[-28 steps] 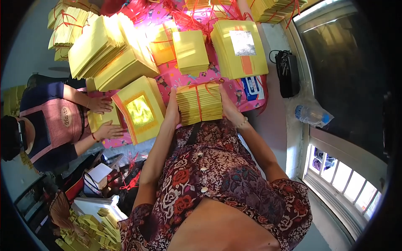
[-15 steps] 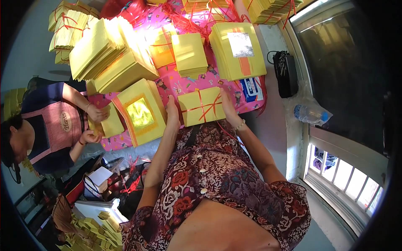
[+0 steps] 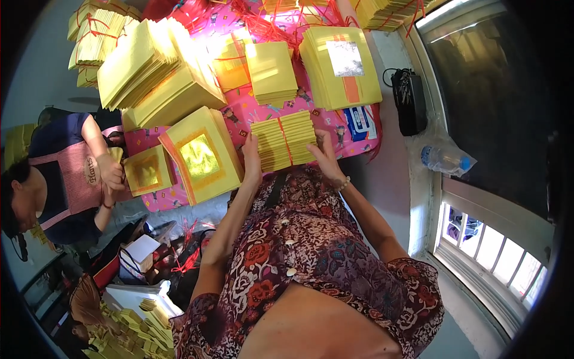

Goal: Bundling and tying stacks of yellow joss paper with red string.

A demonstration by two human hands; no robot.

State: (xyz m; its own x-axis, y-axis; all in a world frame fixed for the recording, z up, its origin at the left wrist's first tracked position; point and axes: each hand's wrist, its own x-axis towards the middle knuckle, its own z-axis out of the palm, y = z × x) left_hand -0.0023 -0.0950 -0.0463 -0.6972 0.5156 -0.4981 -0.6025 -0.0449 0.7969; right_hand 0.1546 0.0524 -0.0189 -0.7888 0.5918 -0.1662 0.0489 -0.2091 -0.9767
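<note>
Between my two hands, a bundle of folded yellow paper stands with its layered edges facing up. A single red string runs across those edges. My left hand presses along its left end, fingers close together. At the other end my right hand holds it, the thumb over the near corner and the fingers bent by the far corner. Left of my left hand leans a thick stack of yellow paper with a gold foil square. A smaller yellow stack lies beyond the bundle.
A co-worker in a pink apron handles yellow paper at the left, by a small foil-faced stack. Large yellow stacks and loose red string cover the far pink tablecloth. A plastic bottle lies on the right ledge.
The bundle has turned from its flat face, with crossed strings, onto its side with the edges up. My right hand's fingers have bent. The co-worker's small stack now shows a foil face.
</note>
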